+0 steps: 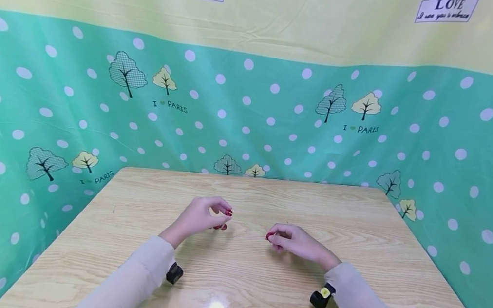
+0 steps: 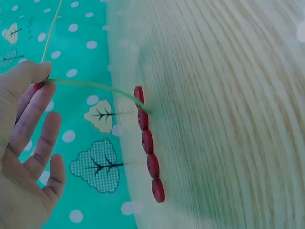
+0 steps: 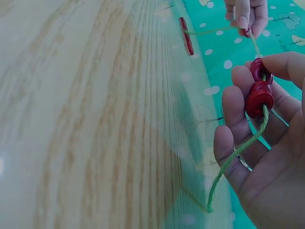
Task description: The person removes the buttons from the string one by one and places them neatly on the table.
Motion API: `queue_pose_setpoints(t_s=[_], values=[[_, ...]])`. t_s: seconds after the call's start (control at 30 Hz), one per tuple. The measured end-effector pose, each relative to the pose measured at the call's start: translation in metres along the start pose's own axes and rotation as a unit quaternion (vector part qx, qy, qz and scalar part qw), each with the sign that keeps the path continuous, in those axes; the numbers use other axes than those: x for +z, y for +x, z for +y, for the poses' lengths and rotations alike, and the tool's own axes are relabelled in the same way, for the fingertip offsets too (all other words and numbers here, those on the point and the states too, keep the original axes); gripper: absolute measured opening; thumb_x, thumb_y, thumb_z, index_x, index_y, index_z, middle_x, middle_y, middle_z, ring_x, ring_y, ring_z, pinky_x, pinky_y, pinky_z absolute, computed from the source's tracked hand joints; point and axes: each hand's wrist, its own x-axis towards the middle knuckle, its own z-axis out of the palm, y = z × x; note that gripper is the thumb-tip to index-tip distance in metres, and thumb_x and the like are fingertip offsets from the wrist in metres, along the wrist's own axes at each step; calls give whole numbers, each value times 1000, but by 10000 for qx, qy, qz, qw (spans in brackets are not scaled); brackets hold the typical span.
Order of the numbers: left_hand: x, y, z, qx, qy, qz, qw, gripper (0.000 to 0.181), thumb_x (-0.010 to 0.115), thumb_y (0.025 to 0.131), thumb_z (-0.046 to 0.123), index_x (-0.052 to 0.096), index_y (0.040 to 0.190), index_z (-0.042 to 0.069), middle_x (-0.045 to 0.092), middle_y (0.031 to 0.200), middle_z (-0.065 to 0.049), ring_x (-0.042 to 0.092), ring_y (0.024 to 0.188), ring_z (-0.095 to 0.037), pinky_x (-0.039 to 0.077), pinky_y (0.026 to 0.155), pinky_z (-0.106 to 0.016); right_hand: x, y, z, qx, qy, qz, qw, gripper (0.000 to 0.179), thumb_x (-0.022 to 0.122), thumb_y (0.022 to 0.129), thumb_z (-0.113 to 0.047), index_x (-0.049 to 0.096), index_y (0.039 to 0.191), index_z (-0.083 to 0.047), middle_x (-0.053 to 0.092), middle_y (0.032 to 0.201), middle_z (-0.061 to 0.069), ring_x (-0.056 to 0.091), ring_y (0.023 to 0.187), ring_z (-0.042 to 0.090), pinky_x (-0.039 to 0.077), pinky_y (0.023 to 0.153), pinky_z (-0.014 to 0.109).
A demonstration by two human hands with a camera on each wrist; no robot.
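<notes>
My left hand pinches a small red button between thumb and index finger, with the other fingers spread. In the left wrist view a thin yellow-green string runs from this pinch down to the table, and another stretch leads off from it. My right hand holds a short stack of red buttons threaded on the string, the thumb pressing the upper one. Below them the string's tail hangs across the palm. Several red buttons lie in a row on the table beneath my left hand.
A light wood-grain table spreads under both hands. Its far edge meets a green dotted curtain that also closes off both sides. Small black wrist cameras sit at the left cuff and right cuff.
</notes>
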Motion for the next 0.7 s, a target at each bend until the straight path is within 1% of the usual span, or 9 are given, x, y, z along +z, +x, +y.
queue_pose_setpoints(t_s=[0.3, 0.43, 0.57, 0.7], values=[[-7, 0, -6, 29, 81, 43, 10000, 16, 79, 87, 32, 74, 102, 28, 68, 93, 13, 61, 88, -11, 52, 72, -34, 1, 0, -2, 14, 19, 25, 10000, 25, 55, 105, -20, 65, 112, 2, 66, 87, 14, 60, 79, 20, 53, 71, 34], [-10, -1, -8, -8, 142, 61, 9999, 17, 79, 87, 31, 74, 103, 27, 69, 94, 13, 61, 88, -11, 51, 75, -35, 0, -1, -2, 66, -51, 17, 10000, 26, 56, 105, -22, 65, 113, 1, 66, 87, 11, 60, 80, 20, 53, 73, 34], [-13, -2, -9, -56, 134, 86, 9999, 17, 80, 87, 29, 74, 103, 27, 69, 94, 13, 62, 89, -12, 51, 75, -35, -1, -2, -2, 96, -73, 50, 9999, 26, 55, 105, -23, 65, 114, 0, 66, 87, 9, 60, 81, 20, 52, 73, 35], [-16, -3, -10, -38, 118, 102, 9999, 17, 80, 87, 28, 75, 103, 26, 70, 95, 13, 62, 89, -14, 52, 75, -35, -1, -2, -2, 103, -31, 73, 9999, 26, 55, 105, -22, 65, 115, 0, 65, 87, 10, 60, 81, 20, 52, 73, 34]])
